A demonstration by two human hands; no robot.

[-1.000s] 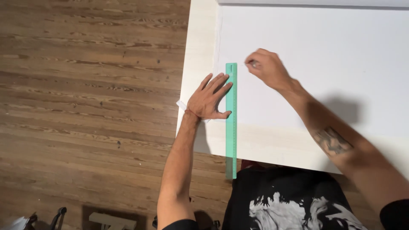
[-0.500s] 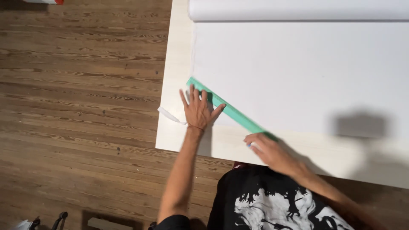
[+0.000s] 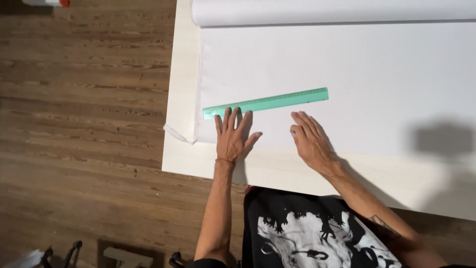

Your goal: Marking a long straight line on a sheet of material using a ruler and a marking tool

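A long green ruler (image 3: pixel 266 102) lies almost level across a white sheet (image 3: pixel 347 64) spread on a pale table (image 3: pixel 183 99). My left hand (image 3: pixel 233 136) rests flat on the sheet with fingers spread, and its fingertips touch the ruler's left part. Just below the ruler's right half, my right hand (image 3: pixel 310 141) lies palm down on the sheet with fingers extended, clear of the ruler. A tiny bluish bit (image 3: pixel 293 133) shows by its thumb. I cannot tell whether the hand holds it.
The sheet's rolled-up part (image 3: pixel 337 11) lies along the table's far edge. A folded corner of the sheet (image 3: pixel 176 134) sticks out at the left. Wooden floor (image 3: pixel 84 99) lies to the left, with small objects at the bottom left (image 3: pixel 59 254).
The ruler has swung from upright, through a slant, to nearly level. My left hand stayed at its left end. My right hand came from the ruler's far end to the sheet below it.
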